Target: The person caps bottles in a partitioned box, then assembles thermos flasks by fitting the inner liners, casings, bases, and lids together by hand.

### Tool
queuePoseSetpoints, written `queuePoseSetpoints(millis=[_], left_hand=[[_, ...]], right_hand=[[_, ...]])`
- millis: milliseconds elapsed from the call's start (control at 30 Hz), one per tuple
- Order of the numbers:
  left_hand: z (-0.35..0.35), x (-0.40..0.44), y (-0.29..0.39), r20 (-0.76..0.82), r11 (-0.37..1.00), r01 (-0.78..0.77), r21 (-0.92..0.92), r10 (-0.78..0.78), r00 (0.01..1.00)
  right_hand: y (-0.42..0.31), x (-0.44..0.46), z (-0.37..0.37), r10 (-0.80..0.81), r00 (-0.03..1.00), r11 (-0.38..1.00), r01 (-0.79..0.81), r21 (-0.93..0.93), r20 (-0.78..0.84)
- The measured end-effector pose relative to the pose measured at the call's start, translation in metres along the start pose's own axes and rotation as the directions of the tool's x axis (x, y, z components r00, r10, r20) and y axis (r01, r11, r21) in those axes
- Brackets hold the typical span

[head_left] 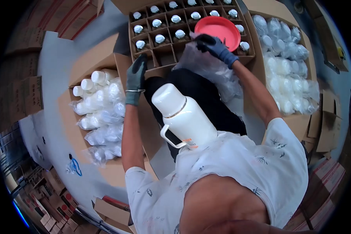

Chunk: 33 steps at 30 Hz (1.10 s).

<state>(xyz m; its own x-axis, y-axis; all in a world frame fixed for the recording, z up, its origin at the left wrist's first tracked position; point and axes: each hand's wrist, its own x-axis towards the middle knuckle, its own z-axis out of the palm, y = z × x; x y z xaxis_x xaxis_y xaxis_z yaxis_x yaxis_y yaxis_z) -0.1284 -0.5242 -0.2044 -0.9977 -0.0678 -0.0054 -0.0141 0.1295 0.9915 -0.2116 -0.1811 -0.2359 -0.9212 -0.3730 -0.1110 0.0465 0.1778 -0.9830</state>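
My left hand [136, 77], in a grey-blue glove, is at the front left corner of a divided carton [156, 72], its fingers stretched toward the edge and apart from any bottle. In the carton's cells stand several bottles with shiny silver caps [160, 38]; some front cells hold none. My right hand [216, 48], also gloved, has its fingers closed on a clear plastic bag [206, 64] that hangs over the carton's front edge. Beside that hand a red round tray [214, 29] lies on the caps. A white thermos jug [189, 121] with a handle rests on my lap.
An open carton [115, 68] of white thermos jugs [101, 95], many in plastic bags, stands at left. Another carton [257, 9] with bagged white jugs [286, 84] stands at right. Stacked cartons [19, 91] line the left side. A blue loop [77, 167] lies on the grey floor.
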Motion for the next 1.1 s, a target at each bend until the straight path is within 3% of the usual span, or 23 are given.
queuePoseSetpoints(millis=[67, 100, 133, 200, 233, 267, 333, 367, 400, 467, 500, 533, 567, 600, 667, 700, 733, 767, 800, 933, 967, 1033, 1100], left_hand=[[0.006, 0.015, 0.005, -0.044, 0.999, 0.036, 0.032, -0.034, 0.998], [0.003, 0.024, 0.001, -0.056, 0.999, 0.029, 0.019, -0.028, 0.998], [-0.007, 0.034, -0.016, -0.033, 1.000, -0.012, -0.014, 0.012, 0.999], [-0.008, 0.038, -0.019, -0.091, 0.998, 0.012, -0.065, -0.018, 0.996], [-0.016, 0.042, -0.036, 0.004, 0.965, -0.205, 0.164, 0.207, 0.978], [-0.027, 0.048, -0.068, 0.147, 0.835, -0.415, 0.361, 0.389, 0.910], [-0.037, 0.054, -0.094, 0.355, 0.861, -0.456, 0.224, 0.364, 0.861], [-0.029, 0.055, -0.100, 0.432, 0.975, -0.211, -0.069, 0.220, 0.875], [-0.016, 0.057, -0.094, 0.541, 0.941, 0.095, -0.326, 0.103, 0.835], [0.018, 0.061, -0.052, 0.327, 0.716, 0.370, -0.591, -0.207, 0.922], [0.034, 0.060, -0.024, 0.247, 0.540, 0.435, -0.721, -0.385, 0.889], [0.042, 0.061, -0.005, 0.293, 0.457, 0.398, -0.796, -0.285, 0.913], [0.049, 0.063, 0.011, 0.322, 0.362, 0.366, -0.858, -0.177, 0.930], [0.055, 0.063, 0.017, 0.334, 0.256, 0.339, -0.905, -0.064, 0.940], [0.068, 0.064, 0.007, 0.060, 0.620, 0.032, -0.784, 0.024, 0.998], [0.072, 0.064, 0.002, -0.031, 0.769, -0.105, -0.631, 0.110, 0.993], [0.074, 0.064, -0.002, -0.054, 0.753, -0.080, -0.653, 0.059, 0.997], [0.079, 0.068, -0.022, -0.060, 0.792, -0.082, -0.605, 0.057, 0.997], [0.084, 0.067, -0.021, -0.068, 0.828, -0.084, -0.555, 0.055, 0.996], [0.083, 0.059, -0.017, 0.063, 0.992, -0.097, 0.082, 0.092, 0.994], [0.081, 0.059, -0.022, 0.031, 0.992, -0.101, 0.079, 0.099, 0.995], [0.067, 0.055, -0.031, -0.048, 0.990, -0.119, 0.075, 0.122, 0.991], [0.039, 0.030, -0.028, -0.151, 0.898, 0.027, 0.439, 0.044, 0.988]], right_hand=[[-0.030, 0.041, -0.010, -0.295, 0.954, 0.954, 0.291, 0.068, 0.051], [-0.044, 0.058, -0.013, -0.263, 0.963, 0.944, 0.244, 0.223, 0.059], [-0.059, 0.073, -0.018, -0.270, 0.960, 0.940, 0.248, 0.234, 0.070], [-0.075, 0.101, -0.027, -0.166, 0.973, 0.897, 0.081, 0.435, 0.161], [-0.081, 0.112, -0.027, -0.129, 0.982, 0.920, 0.065, 0.387, 0.140], [-0.080, 0.125, -0.028, -0.123, 0.985, 0.921, 0.069, 0.383, 0.119], [-0.076, 0.148, -0.025, -0.183, 0.981, 0.880, 0.131, 0.456, 0.071], [-0.077, 0.150, -0.022, -0.177, 0.981, 0.838, 0.110, 0.535, 0.076], [-0.073, 0.155, -0.011, -0.297, 0.955, 0.885, 0.281, 0.371, -0.015], [-0.062, 0.164, 0.024, -0.545, 0.829, 0.837, 0.546, -0.028, -0.121], [-0.066, 0.144, 0.036, -0.356, 0.933, 0.929, 0.350, -0.122, -0.040], [-0.061, 0.129, 0.052, -0.374, 0.925, 0.914, 0.379, -0.144, 0.061], [-0.050, 0.112, 0.079, -0.501, 0.865, 0.839, 0.485, -0.245, -0.003], [-0.060, 0.092, 0.087, -0.636, 0.771, 0.681, 0.568, -0.461, 0.010], [-0.062, 0.060, 0.096, -0.460, 0.888, 0.590, 0.295, -0.752, -0.013], [-0.057, 0.056, 0.092, -0.328, 0.940, 0.839, 0.245, -0.486, -0.092], [-0.050, 0.051, 0.084, -0.174, 0.977, 0.975, 0.154, -0.158, -0.121], [-0.048, 0.049, 0.078, -0.020, 0.995, 0.982, 0.038, 0.187, -0.094], [-0.058, 0.044, 0.078, -0.004, 1.000, 0.823, -0.001, 0.567, 0.009], [-0.061, 0.018, 0.072, -0.290, 0.956, 0.817, 0.269, 0.510, -0.040], [-0.049, 0.017, 0.071, -0.362, 0.930, 0.790, 0.341, 0.509, -0.062], [-0.017, 0.014, 0.047, -0.161, 0.981, 0.610, 0.188, 0.770, -0.112], [-0.023, -0.010, 0.030, -0.271, 0.943, 0.806, 0.332, 0.490, -0.193]])
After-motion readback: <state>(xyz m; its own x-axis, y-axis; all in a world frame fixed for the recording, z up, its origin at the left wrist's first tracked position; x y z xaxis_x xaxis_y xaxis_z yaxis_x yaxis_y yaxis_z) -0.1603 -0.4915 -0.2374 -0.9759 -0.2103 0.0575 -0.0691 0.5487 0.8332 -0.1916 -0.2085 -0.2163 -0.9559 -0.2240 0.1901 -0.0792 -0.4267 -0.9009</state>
